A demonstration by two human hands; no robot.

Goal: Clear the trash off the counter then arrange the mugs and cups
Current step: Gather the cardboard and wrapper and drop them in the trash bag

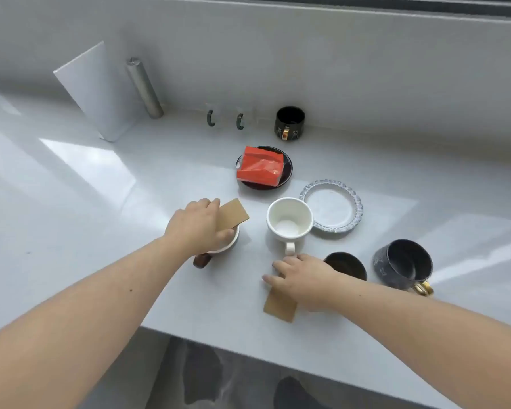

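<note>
My left hand grips a brown card packet above a white cup with a dark wooden handle. My right hand presses on a second brown card packet lying flat near the counter's front edge. A white mug stands between the hands, its handle toward me. A brown cup and a dark grey mug with a gold handle stand to the right. An orange wrapper lies on a black saucer. A black mug stands at the back wall.
A white plate with a blue patterned rim sits right of the white mug. Two pale cups with green handles stand at the wall. A white board and a steel cylinder lean at the back left. The counter edge runs in front.
</note>
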